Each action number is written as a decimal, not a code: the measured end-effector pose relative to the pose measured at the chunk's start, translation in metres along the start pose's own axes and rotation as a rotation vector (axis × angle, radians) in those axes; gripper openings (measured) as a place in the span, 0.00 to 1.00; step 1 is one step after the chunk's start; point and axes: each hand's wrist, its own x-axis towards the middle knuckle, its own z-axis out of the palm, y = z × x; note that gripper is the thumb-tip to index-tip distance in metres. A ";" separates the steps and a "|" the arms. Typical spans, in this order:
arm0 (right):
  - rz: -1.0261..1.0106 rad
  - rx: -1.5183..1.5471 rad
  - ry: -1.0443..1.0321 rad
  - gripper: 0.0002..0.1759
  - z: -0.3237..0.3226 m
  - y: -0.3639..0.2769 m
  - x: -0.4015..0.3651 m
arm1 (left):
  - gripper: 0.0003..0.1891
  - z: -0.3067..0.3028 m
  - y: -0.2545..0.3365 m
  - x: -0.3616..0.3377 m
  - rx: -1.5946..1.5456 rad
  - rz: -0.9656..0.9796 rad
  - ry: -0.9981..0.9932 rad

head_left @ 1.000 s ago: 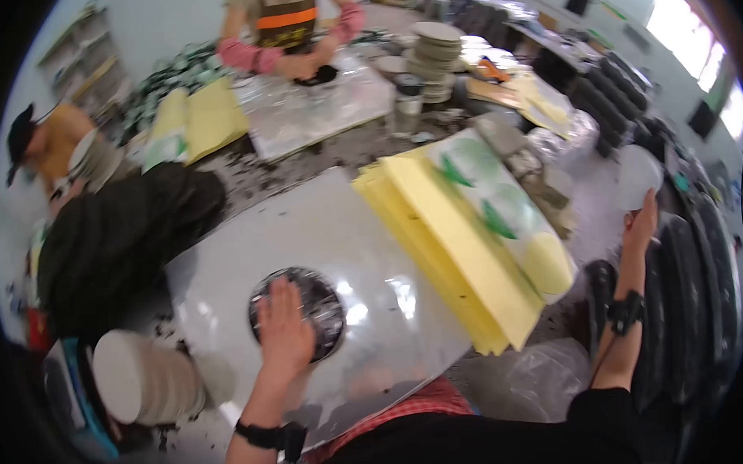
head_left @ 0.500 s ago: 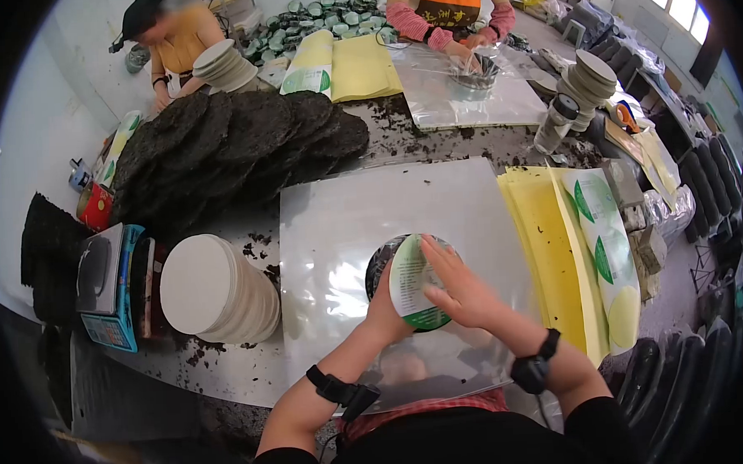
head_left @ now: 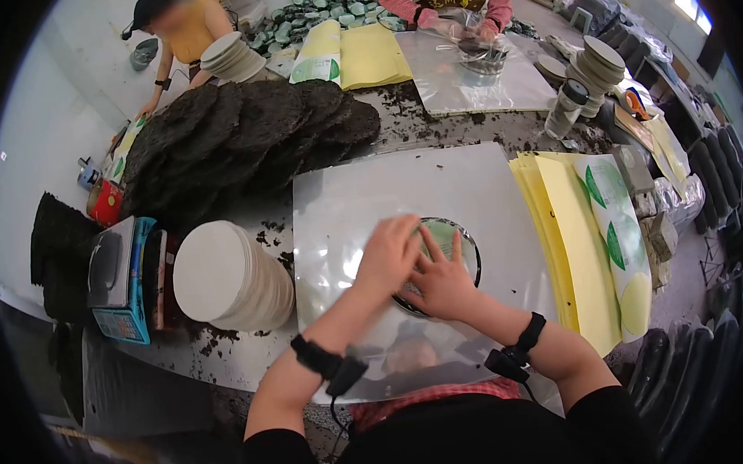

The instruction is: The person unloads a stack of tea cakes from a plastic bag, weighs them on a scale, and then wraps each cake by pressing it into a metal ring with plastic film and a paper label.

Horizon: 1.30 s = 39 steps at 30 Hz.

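Observation:
On a stack of clear plastic sheets [head_left: 337, 196] lies a dark-rimmed disc [head_left: 478, 260] with a round green-and-white printed label [head_left: 444, 231] on top. My right hand [head_left: 445, 285] rests flat on the label with its fingers spread, covering much of the disc. My left hand [head_left: 387, 254] is over the disc's left edge, its fingers stretched toward the right hand's fingertips and slightly blurred. Neither hand has anything visible between its fingers. The lower left of the disc is hidden under the hands.
A stack of pale round discs [head_left: 216, 272] stands left, beside a blue scale [head_left: 125, 280]. Dark round cakes [head_left: 251, 121] are piled behind. Yellow sheets [head_left: 567, 248] and printed label sheets [head_left: 616, 238] lie right. Two people work across the table, which has dark crumbs [head_left: 399, 106].
The label, held up tilted between both hands before, now lies flat on the disc. My right hand has spread over it, and my left hand has moved up over the left edge.

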 end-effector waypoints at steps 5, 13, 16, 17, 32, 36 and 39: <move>-0.040 -0.037 0.159 0.32 0.006 -0.002 0.000 | 0.08 0.010 -0.018 0.022 0.224 -0.238 -0.121; -0.042 -0.014 0.192 0.33 0.024 0.003 -0.003 | 0.12 -0.013 0.055 0.018 0.318 0.382 0.000; -0.129 0.377 0.185 0.24 -0.015 -0.010 -0.018 | 0.13 -0.044 0.105 -0.011 0.315 0.450 0.005; -0.289 0.410 0.267 0.23 -0.055 -0.022 -0.043 | 0.11 -0.064 0.101 -0.017 0.317 0.437 0.097; -0.112 0.598 0.489 0.33 -0.136 0.063 0.009 | 0.16 -0.179 0.101 -0.151 0.311 0.301 -0.062; -0.030 1.066 0.295 0.38 -0.234 0.065 0.005 | 0.15 -0.296 0.127 -0.182 0.547 -0.094 0.287; -0.009 0.845 -0.605 0.34 -0.254 0.065 0.017 | 0.15 -0.357 0.139 -0.172 0.712 -0.199 0.147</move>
